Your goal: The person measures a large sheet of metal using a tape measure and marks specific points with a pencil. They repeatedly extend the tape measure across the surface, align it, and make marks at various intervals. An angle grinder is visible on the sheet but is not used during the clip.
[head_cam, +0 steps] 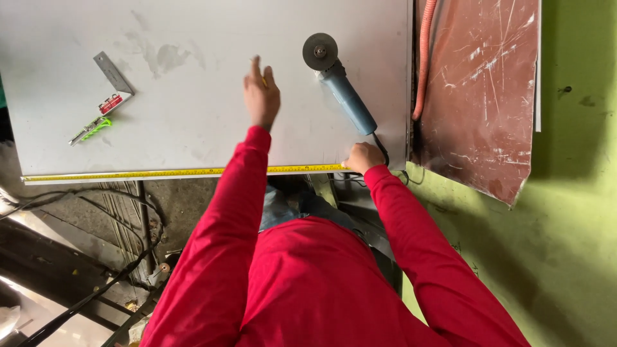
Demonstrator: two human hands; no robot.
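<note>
Pinched at the near edge of the sheet (193, 71), the right hand (362, 157) is closed on the end of a yellow tape (186, 172), which runs leftward along that edge to the sheet's far left corner. Whether the fingers grip the tape's case or only the blade cannot be told; the fist hides it.

Farther up the sheet, the left hand (261, 96) rests on the grey surface with fingers loosely together. A thin yellowish stick, perhaps a pencil, seems to show between two fingers, but it is too small to be sure.

Just right of the left hand lies a grinder (340, 87), blue-bodied, its disc toward the far side and its tail pointing at the right hand. Its black cord leaves the tail just beside the right hand and drops over the sheet's edge there. The grinder lies between the two hands, close to both, touching neither.

Well apart on the left of the sheet lies a metal square (114, 80) with a red block at its corner, and just below it a green tool (92, 130).

Beyond the sheet's right edge an orange hose (424, 58) hangs down against a scratched brown panel (488, 96), which rests on a green floor (572, 225). Below the sheet's near edge, black cables (96, 289) trail across dark metal framing.
</note>
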